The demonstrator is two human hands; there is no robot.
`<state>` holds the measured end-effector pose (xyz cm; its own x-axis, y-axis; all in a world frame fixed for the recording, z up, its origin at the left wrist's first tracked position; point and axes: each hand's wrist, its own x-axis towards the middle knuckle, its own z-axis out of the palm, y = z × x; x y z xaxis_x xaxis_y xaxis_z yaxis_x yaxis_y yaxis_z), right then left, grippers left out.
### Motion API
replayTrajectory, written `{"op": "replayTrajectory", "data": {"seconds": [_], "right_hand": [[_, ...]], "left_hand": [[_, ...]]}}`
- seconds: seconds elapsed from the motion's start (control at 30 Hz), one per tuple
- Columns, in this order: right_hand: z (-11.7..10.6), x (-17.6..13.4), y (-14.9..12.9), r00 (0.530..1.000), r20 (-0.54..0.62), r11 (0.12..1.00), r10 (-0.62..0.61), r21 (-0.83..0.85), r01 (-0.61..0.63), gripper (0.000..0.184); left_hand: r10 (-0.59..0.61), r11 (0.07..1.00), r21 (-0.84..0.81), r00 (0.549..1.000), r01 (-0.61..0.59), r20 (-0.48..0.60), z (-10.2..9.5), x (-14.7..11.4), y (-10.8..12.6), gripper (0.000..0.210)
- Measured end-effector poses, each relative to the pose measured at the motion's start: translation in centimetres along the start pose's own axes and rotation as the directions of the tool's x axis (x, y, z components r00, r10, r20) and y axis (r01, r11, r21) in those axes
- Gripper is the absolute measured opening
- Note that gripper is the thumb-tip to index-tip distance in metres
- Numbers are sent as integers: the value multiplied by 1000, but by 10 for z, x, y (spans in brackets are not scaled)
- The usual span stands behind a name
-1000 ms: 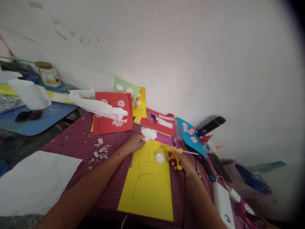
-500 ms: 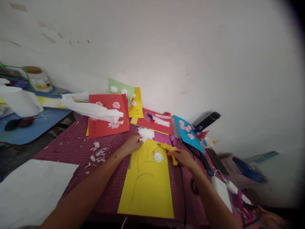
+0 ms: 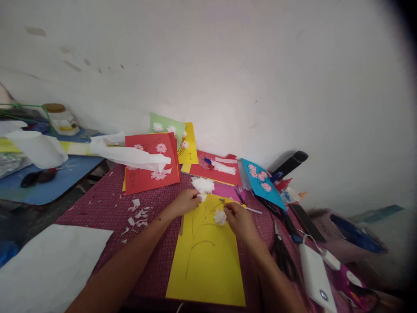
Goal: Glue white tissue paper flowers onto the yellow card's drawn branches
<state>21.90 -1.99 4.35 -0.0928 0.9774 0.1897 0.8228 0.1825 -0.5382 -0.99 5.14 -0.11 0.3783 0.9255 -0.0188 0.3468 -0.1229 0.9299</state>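
A yellow sheet [image 3: 211, 261] with a branch drawn in dark lines lies before me. My left hand [image 3: 186, 203] is closed at its top left corner, pinching a small white paper piece [image 3: 202, 197]. Higher on the sheet sits a white paper flower [image 3: 220, 217]. My right hand [image 3: 240, 221] is closed, its fingertips at the flower's right edge. Just beyond those fingers lies a yellow glue gun; its nozzle [image 3: 222, 200] shows, while most of its body is hidden by the hand. A pile of white paper pieces [image 3: 203, 185] is past my left hand.
Paper scraps [image 3: 140, 217] and a large white sheet [image 3: 55, 265] lie left. Red sheets [image 3: 146, 184] with paper flowers are behind. At right are a blue card [image 3: 260, 182], scissors [image 3: 283, 256] and a white box-shaped device [image 3: 316, 274]. A wall [image 3: 208, 78] rises beyond the table.
My right hand has let go of the glue gun's handle and moved left to the white flower. A small white paper piece now shows in my left hand's fingers. The view has shifted slightly.
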Motion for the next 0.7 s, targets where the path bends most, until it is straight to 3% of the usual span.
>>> {"op": "replayTrajectory", "data": {"seconds": [0.13, 0.23, 0.3, 0.37, 0.53, 0.7], "right_hand": [[-6, 5, 8, 999, -7, 999, 51, -16, -51, 25], [-5, 1, 2, 999, 23, 999, 39, 17, -39, 21], [5, -2, -14, 996, 91, 1000, -12, 12, 11, 19], [21, -2, -40, 981, 181, 997, -66, -26, 72, 18], [69, 12, -106, 938, 342, 957, -61, -247, 153, 27], [93, 22, -130, 911, 413, 915, 0, -368, 167, 31]], "left_hand": [[-23, 986, -167, 999, 19, -24, -6, -3, 10, 21], [-21, 941, -334, 970, -63, -243, -21, -2, 15, 24], [-44, 905, -407, 924, -123, -379, -30, 0, 15, 26], [-65, 883, -442, 891, -158, -449, -36, 2, 13, 26], [-48, 900, -405, 890, -157, -453, -36, 3, 7, 26], [-68, 900, -417, 901, -130, -428, -34, 5, 4, 26]]}}
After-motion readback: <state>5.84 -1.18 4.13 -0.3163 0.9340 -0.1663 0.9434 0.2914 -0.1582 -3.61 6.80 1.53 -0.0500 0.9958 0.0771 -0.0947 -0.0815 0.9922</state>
